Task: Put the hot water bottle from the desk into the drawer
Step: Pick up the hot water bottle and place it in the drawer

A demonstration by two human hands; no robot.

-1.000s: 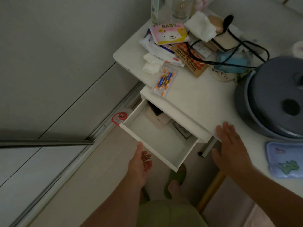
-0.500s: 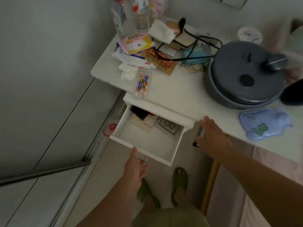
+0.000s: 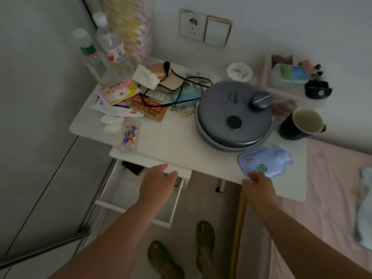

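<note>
Hot water bottle [image 3: 265,163] lies flat on the worktop [image 3: 177,146] at centre right of the frame, close to the front edge and just below the round grey appliance [image 3: 234,115]. Its long axis runs from lower left to upper right, with the neck pointing to the upper right, toward the dark cup [image 3: 302,123]. Right hand [image 3: 258,188] is the nearer hand: it sits directly below the bottle's lower-left corner, fingertips curled at that edge, contact probable but no firm grip visible. Left hand [image 3: 159,184] hovers flat and open, holding nothing, over the pulled-out drawer [image 3: 112,204] at lower left of the bottle. Judgement: the right hand takes the bottle and carries it leftward into the drawer.
</note>
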